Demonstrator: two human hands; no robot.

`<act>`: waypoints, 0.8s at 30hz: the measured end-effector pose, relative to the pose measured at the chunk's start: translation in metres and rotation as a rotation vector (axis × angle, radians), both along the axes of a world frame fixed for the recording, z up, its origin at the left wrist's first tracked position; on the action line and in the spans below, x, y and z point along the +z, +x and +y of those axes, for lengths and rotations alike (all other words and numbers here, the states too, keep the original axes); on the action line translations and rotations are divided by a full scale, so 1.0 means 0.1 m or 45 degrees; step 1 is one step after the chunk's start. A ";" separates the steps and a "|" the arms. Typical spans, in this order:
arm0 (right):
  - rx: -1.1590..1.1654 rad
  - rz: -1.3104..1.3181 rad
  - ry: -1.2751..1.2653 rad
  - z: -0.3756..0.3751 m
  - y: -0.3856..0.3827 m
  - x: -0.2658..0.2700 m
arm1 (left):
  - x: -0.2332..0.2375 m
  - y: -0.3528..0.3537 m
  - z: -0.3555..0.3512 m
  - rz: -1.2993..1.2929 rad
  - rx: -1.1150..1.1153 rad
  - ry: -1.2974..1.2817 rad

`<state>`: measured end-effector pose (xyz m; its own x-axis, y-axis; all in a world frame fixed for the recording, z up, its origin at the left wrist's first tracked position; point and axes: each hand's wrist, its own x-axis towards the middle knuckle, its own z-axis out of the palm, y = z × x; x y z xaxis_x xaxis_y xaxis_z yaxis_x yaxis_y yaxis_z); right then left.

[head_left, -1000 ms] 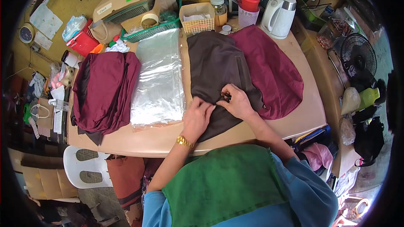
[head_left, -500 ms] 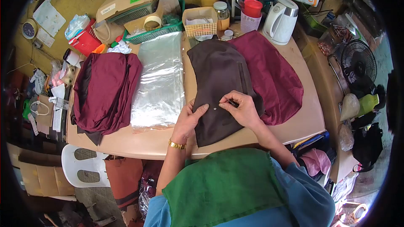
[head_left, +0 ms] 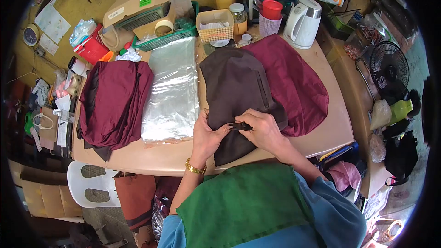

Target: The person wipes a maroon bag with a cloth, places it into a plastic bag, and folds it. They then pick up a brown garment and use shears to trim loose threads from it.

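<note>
A dark brown garment [head_left: 229, 78] with a long slit-like pocket lies on the table, over part of a maroon cloth [head_left: 298, 87]. My left hand [head_left: 206, 135] pinches the brown fabric near its lower left edge, thumb pointing right. Closed around small black thread snips [head_left: 242, 126], my right hand [head_left: 264, 131] rests over the lower part of the garment. The tip of the snips meets my left thumb and forefinger. Whatever lies between the blades is too small to make out.
A stack of clear plastic bags [head_left: 170, 92] and a folded maroon garment [head_left: 115, 103] lie to the left. Along the back stand a green basket [head_left: 179, 34], a woven box [head_left: 214, 32], a glass jar [head_left: 239, 18] and a white kettle [head_left: 302, 23].
My right hand has turned and brought the snips left to my left fingertips. The brown fabric is now gathered up there, and the small white spot on it no longer shows.
</note>
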<state>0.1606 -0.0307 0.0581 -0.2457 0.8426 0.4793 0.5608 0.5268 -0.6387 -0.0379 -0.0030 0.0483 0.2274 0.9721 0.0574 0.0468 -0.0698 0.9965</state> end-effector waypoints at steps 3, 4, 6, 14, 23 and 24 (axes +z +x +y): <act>0.023 0.043 -0.020 0.03 0.02 -0.02 | -0.03 -0.01 0.01 -0.048 -0.001 -0.034; 0.031 0.072 -0.024 0.04 0.03 -0.03 | -0.04 -0.01 0.01 -0.070 -0.009 -0.060; 0.023 0.289 -0.212 0.07 0.02 -0.10 | -0.02 -0.01 0.01 -0.118 -0.018 -0.117; -0.031 0.727 -0.801 0.15 0.14 0.12 | 0.08 0.01 -0.02 -0.539 -0.058 -0.340; 0.006 0.126 -0.111 0.02 0.03 0.17 | 0.11 0.03 -0.04 -0.237 -0.009 -0.031; 0.026 0.127 -0.100 0.02 0.03 0.18 | 0.09 0.01 -0.03 -0.226 -0.014 -0.034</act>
<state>0.1631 -0.0282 0.0757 -0.2178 0.8739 0.4345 0.4822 0.4834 -0.7306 -0.0365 -0.0062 0.0574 0.2266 0.9713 0.0718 -0.1305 -0.0428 0.9905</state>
